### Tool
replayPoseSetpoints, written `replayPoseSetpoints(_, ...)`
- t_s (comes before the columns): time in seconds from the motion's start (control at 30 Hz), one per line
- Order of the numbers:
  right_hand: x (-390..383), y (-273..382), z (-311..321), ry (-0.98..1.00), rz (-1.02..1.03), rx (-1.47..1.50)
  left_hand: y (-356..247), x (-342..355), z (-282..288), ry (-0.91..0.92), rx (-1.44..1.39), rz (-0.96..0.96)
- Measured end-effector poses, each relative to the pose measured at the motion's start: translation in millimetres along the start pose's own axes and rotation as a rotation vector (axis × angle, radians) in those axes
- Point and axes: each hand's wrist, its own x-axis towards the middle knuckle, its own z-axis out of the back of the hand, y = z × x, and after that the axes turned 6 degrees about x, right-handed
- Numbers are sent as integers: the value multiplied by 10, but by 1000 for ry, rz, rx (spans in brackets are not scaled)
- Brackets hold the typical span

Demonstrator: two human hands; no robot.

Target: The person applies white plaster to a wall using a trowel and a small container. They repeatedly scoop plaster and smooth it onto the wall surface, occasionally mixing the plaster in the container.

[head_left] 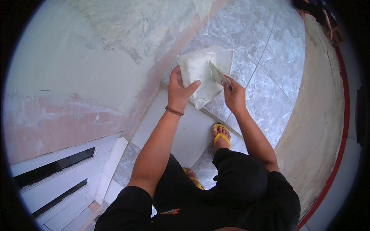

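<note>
While left hand [178, 92] fingers clamp white tray [204, 73] | right hand [233, 96] fingers closed on putty knife [216, 73]

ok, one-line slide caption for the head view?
Left hand holds a white tray; right hand works a putty knife in it.

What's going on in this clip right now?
A person stands by a patchy plastered wall. The left hand holds a white square tray of white paste by its near edge. The right hand grips a putty knife, blade resting in the tray. Yellow sandals on a tiled floor.
</note>
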Motion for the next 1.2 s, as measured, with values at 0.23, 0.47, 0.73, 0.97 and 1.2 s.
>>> replayPoseSetpoints(0.23,-207,-5,-157,-11,-158,230,8,-41,-36,33,-59,-43)
replayPoseSetpoints(0.47,-357,234,-161,93,-292,550,14,-20,-58,-32,-172,-31)
replayPoseSetpoints(0.73,-264,727,85,59,-507,722,98,14,-113,-29,-220,65)
replayPoseSetpoints(0.97,-55,986,610,136,-294,354,-36,30,-216,-87,-340,206)
replayPoseSetpoints(1.2,92,1047,855,150,60,152,-237,33,-65,-65,-428,315)
